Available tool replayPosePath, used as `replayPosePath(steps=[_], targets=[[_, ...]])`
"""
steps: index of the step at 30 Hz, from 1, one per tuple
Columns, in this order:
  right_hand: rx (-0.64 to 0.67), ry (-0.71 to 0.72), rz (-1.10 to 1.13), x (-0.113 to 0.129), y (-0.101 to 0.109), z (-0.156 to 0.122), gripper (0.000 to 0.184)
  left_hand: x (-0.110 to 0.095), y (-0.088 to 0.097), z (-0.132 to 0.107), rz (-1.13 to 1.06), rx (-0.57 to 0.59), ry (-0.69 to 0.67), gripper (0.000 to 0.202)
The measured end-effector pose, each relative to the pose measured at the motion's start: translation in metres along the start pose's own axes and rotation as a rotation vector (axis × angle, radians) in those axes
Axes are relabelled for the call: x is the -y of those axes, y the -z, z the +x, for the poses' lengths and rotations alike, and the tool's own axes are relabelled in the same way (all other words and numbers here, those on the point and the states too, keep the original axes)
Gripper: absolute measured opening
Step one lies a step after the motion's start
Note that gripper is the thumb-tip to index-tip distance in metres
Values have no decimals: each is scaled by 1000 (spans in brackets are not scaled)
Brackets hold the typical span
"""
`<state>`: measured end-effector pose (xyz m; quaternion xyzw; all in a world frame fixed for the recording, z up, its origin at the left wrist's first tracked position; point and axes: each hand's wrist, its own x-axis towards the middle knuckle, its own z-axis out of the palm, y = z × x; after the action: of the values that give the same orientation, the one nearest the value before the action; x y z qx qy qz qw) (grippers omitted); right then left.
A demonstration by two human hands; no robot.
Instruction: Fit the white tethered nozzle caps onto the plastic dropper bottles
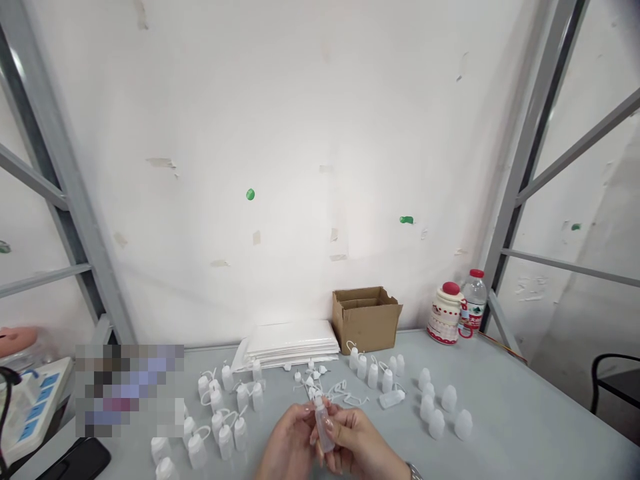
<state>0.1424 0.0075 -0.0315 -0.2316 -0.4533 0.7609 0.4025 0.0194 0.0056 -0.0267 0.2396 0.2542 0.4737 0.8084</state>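
Translucent small bottle (324, 430), white-tipped, upright, gripped by fingers of both hands (295, 440) (357, 443).

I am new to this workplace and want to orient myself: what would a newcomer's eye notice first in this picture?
First come the left hand and right hand at the bottom centre, together holding a small translucent white plastic bottle. Around them, many similar small white plastic bottles stand scattered on the grey table. Behind, by the wall, sit an open brown cardboard box and, further right, a red-capped clear water bottle.
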Motion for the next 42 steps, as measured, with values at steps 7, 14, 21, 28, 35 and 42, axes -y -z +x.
replayPosePath(steps=[7,14,21,28,35,42], targets=[[-49,15,-140,0,-1,0,45,1,0,-1,149,-24,-79,21],[-229,108,-423,-2,-7,-1,47,-3,-4,-9,263,-41,-109,35],[-185,98,-425,3,-10,-1,45,-1,-6,-11,251,-90,-152,46],[-393,134,-471,-8,-6,0,37,3,-5,-5,231,-48,-202,25],[-464,267,-826,-6,-5,-7,6,5,-1,-2,171,-10,-193,27],[-442,291,-964,-13,-5,-9,6,6,1,-2,176,-45,-203,17]])
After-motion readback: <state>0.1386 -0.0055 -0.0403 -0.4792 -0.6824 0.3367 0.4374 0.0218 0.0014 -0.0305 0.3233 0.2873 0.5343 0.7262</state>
